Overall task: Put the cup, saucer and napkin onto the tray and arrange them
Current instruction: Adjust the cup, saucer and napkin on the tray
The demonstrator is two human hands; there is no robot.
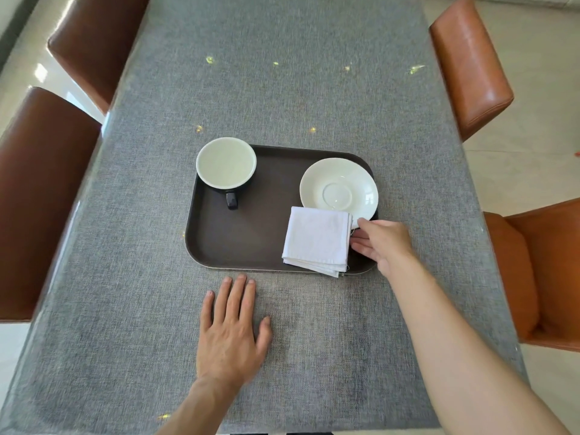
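A dark brown tray lies in the middle of the grey table. In its far left corner stands a black cup with a white inside, handle pointing toward me. A white saucer sits at the tray's far right. A folded white napkin lies at the near right, overlapping the saucer's near edge. My right hand touches the napkin's right edge with its fingertips, thumb near the top corner. My left hand rests flat on the table just in front of the tray, fingers spread.
A grey cloth covers the table. Brown leather chairs stand on the left and orange-brown ones on the right, close to the table's side edges.
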